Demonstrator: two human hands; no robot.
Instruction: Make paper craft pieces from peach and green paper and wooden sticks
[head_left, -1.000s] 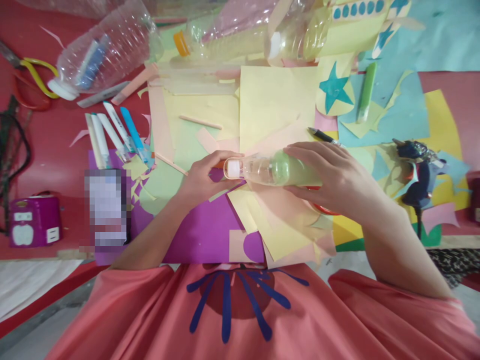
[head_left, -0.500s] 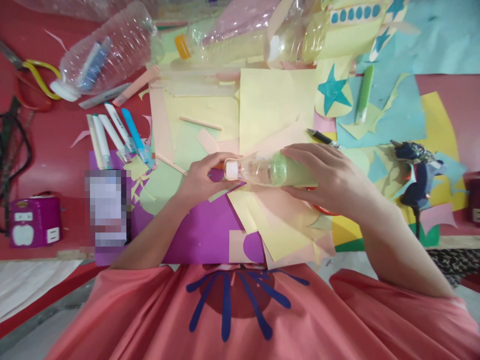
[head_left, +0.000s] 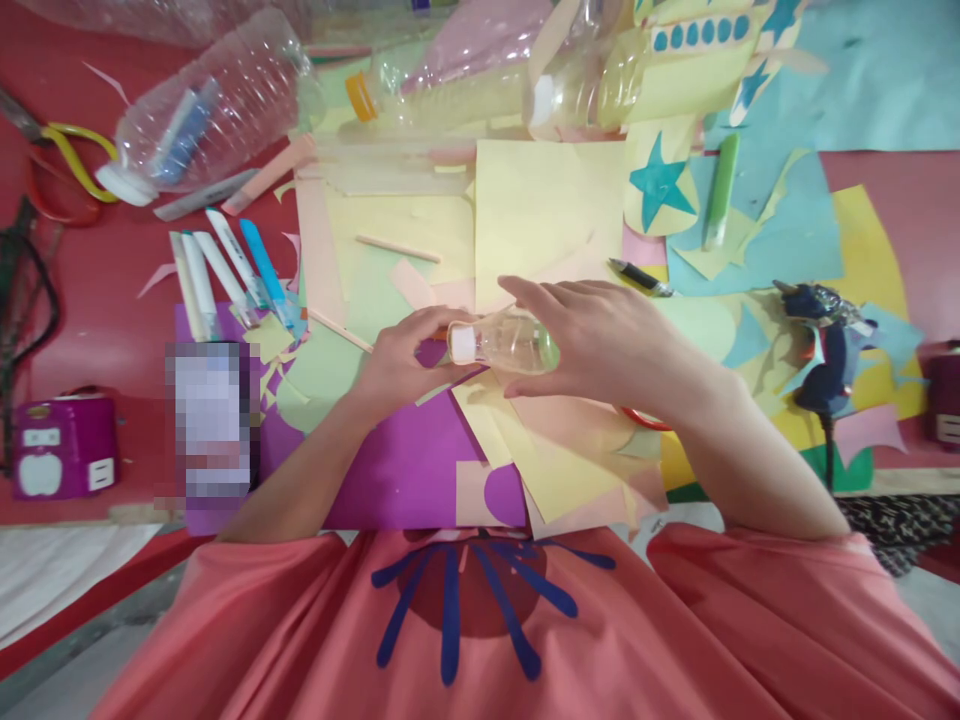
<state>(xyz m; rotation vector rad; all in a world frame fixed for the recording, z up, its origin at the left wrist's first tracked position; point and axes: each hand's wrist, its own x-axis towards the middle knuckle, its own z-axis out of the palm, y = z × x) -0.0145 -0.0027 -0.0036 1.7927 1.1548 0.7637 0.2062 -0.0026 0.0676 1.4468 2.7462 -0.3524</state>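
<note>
A small clear plastic bottle point(head_left: 517, 342) with a white cap points its capped end to the left, between my hands. A thin peach-coloured loop runs around the cap end. My left hand point(head_left: 401, 362) is closed at that end, thumb and fingers on either side of the cap and loop. Over the bottle's body is my right hand point(head_left: 611, 345), its thumb and fingers spread apart on both sides of the bottle. Its palm hides the bottle's greenish lower part. Beneath lie yellow paper sheets point(head_left: 536, 450) and a purple sheet point(head_left: 405, 460).
Larger clear bottles point(head_left: 225, 110) lie along the back. Several markers point(head_left: 217, 265) and a phone point(head_left: 210, 420) are at left, with scissors point(head_left: 79, 160) farther out. A black pen point(head_left: 641, 278) and a dark glue gun point(head_left: 829, 350) lie at right among paper scraps.
My right hand has slid left along the bottle toward its neck, and its fingers have spread wider. My left hand stays at the cap end.
</note>
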